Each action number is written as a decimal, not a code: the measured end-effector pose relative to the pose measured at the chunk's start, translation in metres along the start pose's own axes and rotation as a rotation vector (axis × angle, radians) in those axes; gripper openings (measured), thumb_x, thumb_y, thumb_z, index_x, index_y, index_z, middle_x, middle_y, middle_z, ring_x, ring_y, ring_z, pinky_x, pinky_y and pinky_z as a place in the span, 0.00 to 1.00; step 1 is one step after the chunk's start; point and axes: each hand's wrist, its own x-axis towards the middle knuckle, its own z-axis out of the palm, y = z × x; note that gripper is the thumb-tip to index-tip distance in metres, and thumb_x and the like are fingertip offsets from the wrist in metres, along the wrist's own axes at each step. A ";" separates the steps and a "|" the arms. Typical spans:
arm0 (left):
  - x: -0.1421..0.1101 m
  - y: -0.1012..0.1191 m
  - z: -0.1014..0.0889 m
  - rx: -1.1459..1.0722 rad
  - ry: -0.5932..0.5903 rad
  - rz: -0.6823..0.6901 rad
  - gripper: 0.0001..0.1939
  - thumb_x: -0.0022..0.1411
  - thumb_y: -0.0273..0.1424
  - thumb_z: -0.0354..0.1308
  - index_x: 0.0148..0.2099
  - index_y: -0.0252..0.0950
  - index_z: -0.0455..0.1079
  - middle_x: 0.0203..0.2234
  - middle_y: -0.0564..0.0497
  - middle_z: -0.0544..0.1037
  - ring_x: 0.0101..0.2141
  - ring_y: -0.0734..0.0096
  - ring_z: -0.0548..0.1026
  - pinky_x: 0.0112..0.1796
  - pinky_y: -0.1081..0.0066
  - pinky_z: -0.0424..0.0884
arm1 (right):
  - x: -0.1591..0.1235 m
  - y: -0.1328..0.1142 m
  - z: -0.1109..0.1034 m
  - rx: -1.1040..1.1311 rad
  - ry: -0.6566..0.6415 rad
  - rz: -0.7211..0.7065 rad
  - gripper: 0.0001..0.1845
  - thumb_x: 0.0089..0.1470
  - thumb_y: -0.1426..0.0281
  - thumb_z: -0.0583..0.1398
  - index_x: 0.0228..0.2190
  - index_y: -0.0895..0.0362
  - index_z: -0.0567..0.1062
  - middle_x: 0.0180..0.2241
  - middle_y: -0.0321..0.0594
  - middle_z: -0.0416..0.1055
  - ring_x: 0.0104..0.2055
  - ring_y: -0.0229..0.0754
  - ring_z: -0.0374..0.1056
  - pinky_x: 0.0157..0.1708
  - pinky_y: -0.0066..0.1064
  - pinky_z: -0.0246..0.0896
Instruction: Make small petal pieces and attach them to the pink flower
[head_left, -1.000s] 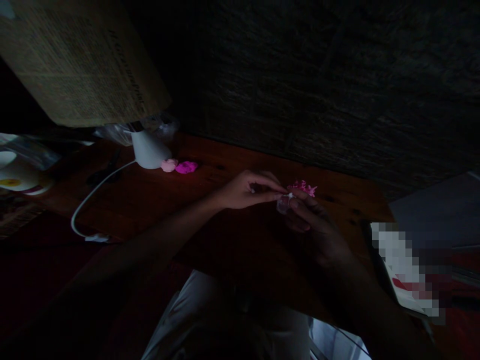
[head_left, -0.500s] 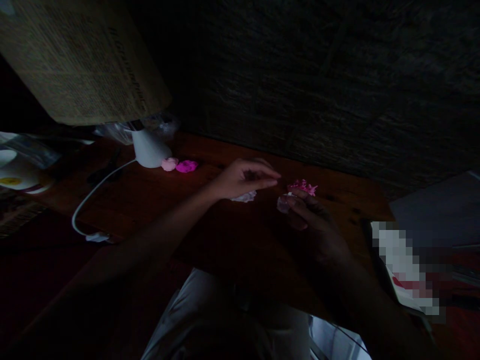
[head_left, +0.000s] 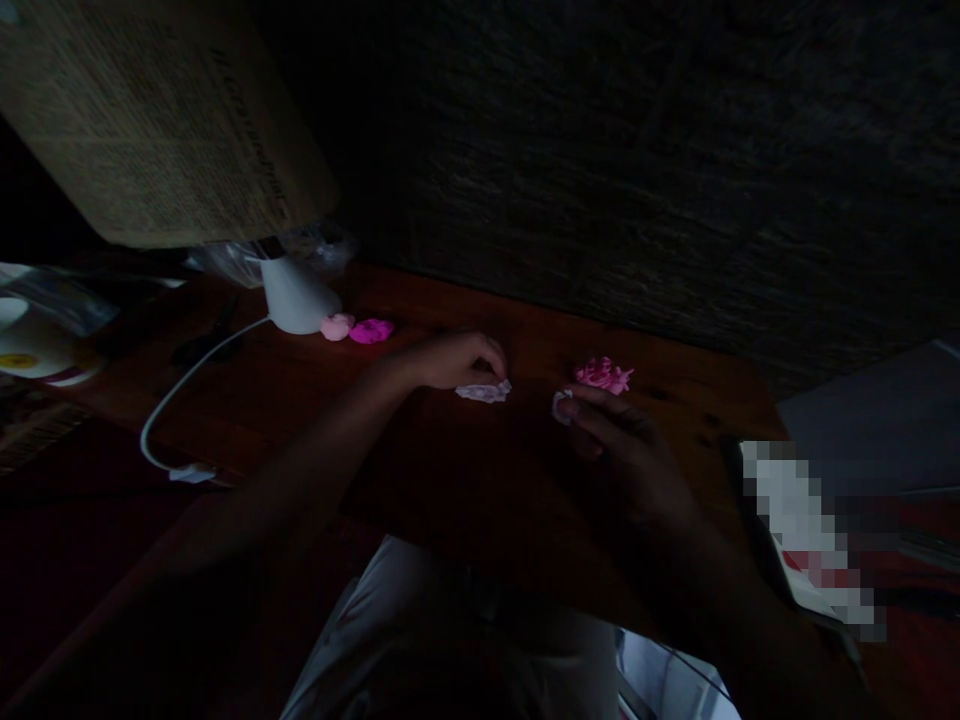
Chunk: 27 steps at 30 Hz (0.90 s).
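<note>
On the dark wooden table a pale crumpled lump (head_left: 482,392) lies under my left hand (head_left: 461,358). That hand's fingers curl down and pinch at the lump's far side; their tips are partly hidden. A small whitish piece (head_left: 562,405) with a ruffled edge sits between the thumb and fingers of my right hand (head_left: 626,435), held apart from the lump. Just beyond the right fingers is a bright pink spiky clump (head_left: 604,374), like many small petals. Dim light hides what the pale pieces are made of.
A lamp with a white base (head_left: 296,297), a newsprint shade (head_left: 172,130) and a white cord (head_left: 169,385) stands at the left. Beside it are a light pink lump (head_left: 337,326) and a magenta lump (head_left: 372,331). A white cup (head_left: 30,345) is far left; a blurred-out device (head_left: 802,530) lies right.
My left hand has left the piece in my right hand, moved left, and lowered its fingers onto the pale lump. My right hand has stayed nearly in place with its whitish piece.
</note>
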 end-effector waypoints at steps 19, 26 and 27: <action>0.002 0.034 0.007 0.046 0.122 0.070 0.06 0.68 0.26 0.54 0.41 0.33 0.73 0.38 0.47 0.77 0.40 0.70 0.75 0.43 0.70 0.68 | -0.001 0.005 -0.003 -0.501 -0.002 -0.270 0.15 0.53 0.59 0.67 0.40 0.53 0.83 0.31 0.37 0.78 0.23 0.35 0.65 0.23 0.28 0.61; 0.003 0.030 0.014 0.119 0.099 0.050 0.06 0.66 0.24 0.55 0.39 0.34 0.73 0.36 0.49 0.76 0.37 0.72 0.74 0.41 0.72 0.67 | -0.001 0.010 -0.005 -0.627 -0.002 -0.410 0.11 0.55 0.62 0.65 0.38 0.53 0.82 0.37 0.40 0.81 0.33 0.41 0.74 0.36 0.33 0.68; 0.003 0.030 0.014 0.116 0.082 0.042 0.06 0.66 0.23 0.55 0.39 0.34 0.73 0.34 0.50 0.77 0.36 0.73 0.74 0.40 0.72 0.67 | -0.001 0.010 -0.005 -0.642 0.001 -0.420 0.11 0.56 0.62 0.65 0.39 0.53 0.82 0.38 0.40 0.81 0.35 0.42 0.75 0.38 0.34 0.69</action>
